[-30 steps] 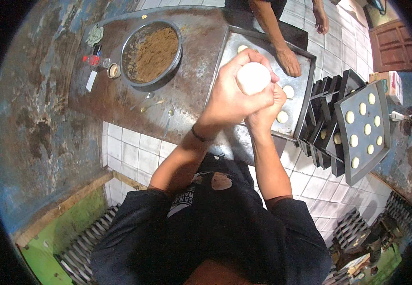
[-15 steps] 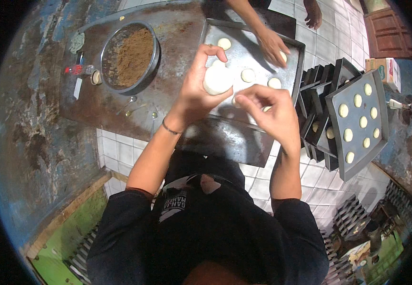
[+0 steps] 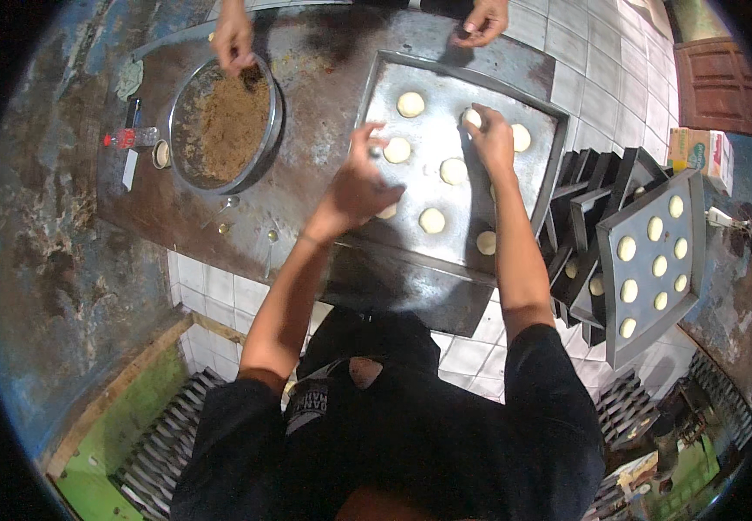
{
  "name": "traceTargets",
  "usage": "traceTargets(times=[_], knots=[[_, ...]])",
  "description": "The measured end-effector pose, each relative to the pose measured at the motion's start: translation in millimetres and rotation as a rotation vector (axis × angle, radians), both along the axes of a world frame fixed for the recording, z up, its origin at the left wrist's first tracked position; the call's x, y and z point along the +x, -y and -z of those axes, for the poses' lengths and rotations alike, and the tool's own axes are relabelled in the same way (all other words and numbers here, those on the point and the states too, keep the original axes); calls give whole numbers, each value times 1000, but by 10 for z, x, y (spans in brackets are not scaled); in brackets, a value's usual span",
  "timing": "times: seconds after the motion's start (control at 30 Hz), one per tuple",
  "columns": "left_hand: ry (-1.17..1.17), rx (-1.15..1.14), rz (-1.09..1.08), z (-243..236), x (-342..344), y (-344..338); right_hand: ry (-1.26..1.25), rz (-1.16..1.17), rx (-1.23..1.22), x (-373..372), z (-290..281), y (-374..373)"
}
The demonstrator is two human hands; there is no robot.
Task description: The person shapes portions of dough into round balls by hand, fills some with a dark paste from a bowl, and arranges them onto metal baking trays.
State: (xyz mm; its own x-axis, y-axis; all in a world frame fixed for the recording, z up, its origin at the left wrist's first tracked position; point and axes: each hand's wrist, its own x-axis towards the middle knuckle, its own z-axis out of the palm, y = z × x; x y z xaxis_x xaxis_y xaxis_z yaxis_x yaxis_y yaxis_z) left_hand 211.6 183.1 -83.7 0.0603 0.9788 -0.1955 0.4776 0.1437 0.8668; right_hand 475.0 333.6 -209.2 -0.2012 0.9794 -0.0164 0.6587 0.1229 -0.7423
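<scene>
My right hand (image 3: 495, 143) pinches a pale dough ball (image 3: 472, 116) between thumb and fingers at the far row of a metal baking tray (image 3: 432, 130). Over the tray's left side hovers my left hand (image 3: 354, 187), its fingers curved and apart with nothing visible between them. Several round dough balls sit spaced out on the tray, among them a dough ball (image 3: 397, 150) beside my left fingers and a dough ball (image 3: 452, 171) in the middle. My right forearm and left hand partly cover others.
A co-worker's hand (image 3: 234, 43) is at a steel bowl (image 3: 277, 108) of brown crumbly filling (image 3: 233, 126); their other hand (image 3: 483, 22) is beyond the tray. Left lie a bottle (image 3: 137, 137), a cup (image 3: 161, 154) and spoons. Stacked dark trays and a tray of dough balls (image 3: 643, 282) stand right.
My left hand has lowered and no longer shows the large dough piece. My right hand has reached to the tray's far row. The co-worker's hand has left the tray; one is now at the bowl.
</scene>
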Motion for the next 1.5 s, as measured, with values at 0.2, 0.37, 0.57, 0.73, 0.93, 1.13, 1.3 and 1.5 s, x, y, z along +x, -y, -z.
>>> traceTargets(times=[0.2,0.37,0.57,0.73,0.93,1.13,1.3,1.5], knots=[[-111,-223,-327,137,-851,1378,552,-304,358,-388,464,-8],[-145,-267,-554,310,-1347,2483,462,-303,166,-299,778,-151],[-178,-429,-880,797,-1522,4340,-1097,440,-108,320,-19,-399],[305,-436,-1190,1736,-1315,6686,-1192,400,-334,279,-458,609],[174,-745,-1313,2023,-730,7897,-1357,-53,-804,-460,-784,2024],[458,-697,-1766,1781,-286,9224,-863,-561,-1230,-2173,-1032,3979],[594,-679,-2071,2045,188,10599,-311,-924,-1310,-3582,-784,5763],[674,-518,-2451,2588,714,11353,233,-1219,-1309,-4957,-249,7762]])
